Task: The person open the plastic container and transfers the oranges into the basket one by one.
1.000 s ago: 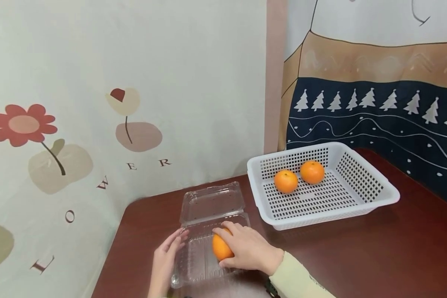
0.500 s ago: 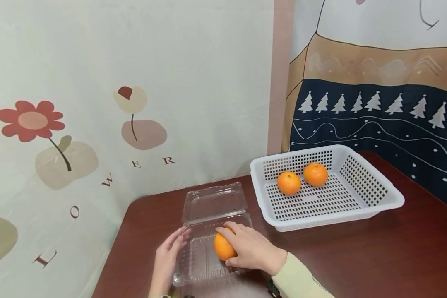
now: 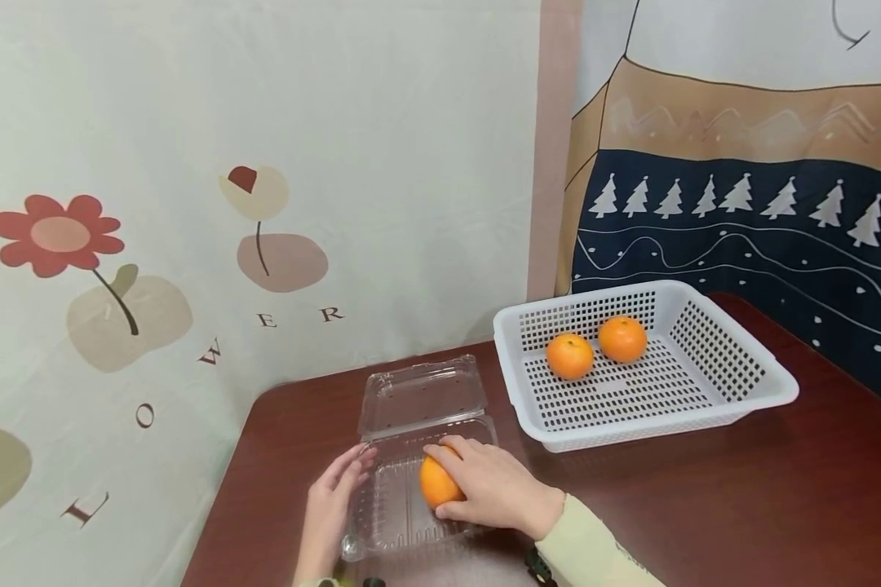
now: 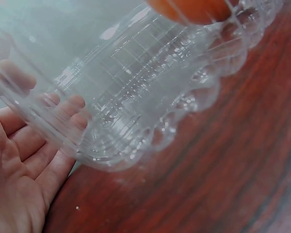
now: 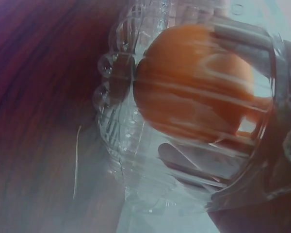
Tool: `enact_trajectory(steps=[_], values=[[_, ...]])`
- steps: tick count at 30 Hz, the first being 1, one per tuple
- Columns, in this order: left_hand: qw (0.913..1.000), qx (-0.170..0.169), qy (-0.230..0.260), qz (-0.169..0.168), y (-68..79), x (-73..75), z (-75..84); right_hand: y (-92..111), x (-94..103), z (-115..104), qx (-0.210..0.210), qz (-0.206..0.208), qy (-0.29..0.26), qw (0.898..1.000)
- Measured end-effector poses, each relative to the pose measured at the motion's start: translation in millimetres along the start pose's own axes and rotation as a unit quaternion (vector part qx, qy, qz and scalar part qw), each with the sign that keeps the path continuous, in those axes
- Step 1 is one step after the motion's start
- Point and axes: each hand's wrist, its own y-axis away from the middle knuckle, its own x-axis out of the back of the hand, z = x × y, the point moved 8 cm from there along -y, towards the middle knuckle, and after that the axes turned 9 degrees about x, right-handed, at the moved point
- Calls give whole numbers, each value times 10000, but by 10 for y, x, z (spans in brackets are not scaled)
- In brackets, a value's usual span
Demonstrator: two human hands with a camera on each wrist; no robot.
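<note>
A hinged clear plastic clamshell box (image 3: 392,522) lies opened on the table, its lid (image 3: 422,395) folded back toward the wall. From above, my right hand (image 3: 492,487) grips an orange (image 3: 437,483) over the right part of the box's base. Through the clear wall, the right wrist view shows this orange (image 5: 184,87) low inside the box. My left hand (image 3: 332,493) is at the base's left side. In the left wrist view, its loosely extended fingers (image 4: 36,141) lie along the outside of the wall, partly seen through plastic.
A white perforated basket (image 3: 661,420) stands to the right of the box, with two oranges (image 3: 569,356) near its back left. Behind the dark red table (image 3: 705,505) hangs a printed wall cloth (image 3: 411,204). A dark watch (image 3: 537,567) shows near my right sleeve.
The head view has shifted slightly. Both hands, the gripped orange and the box keep nearly the same places relative to each other.
</note>
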Motion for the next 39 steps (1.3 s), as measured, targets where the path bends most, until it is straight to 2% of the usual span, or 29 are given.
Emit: enact_trajectory(steps=[19,29,39], values=[[9999,-103,16,-82,-9,-16,6,-35,68,16,36,311,-508,9982],[10000,-11,-72,-25,-26,-5,18,-41,131,8,270,437,-425,9978],[10000,5,-6,28,-26,-9,11,-39,293,4,236,529,-458,9973]])
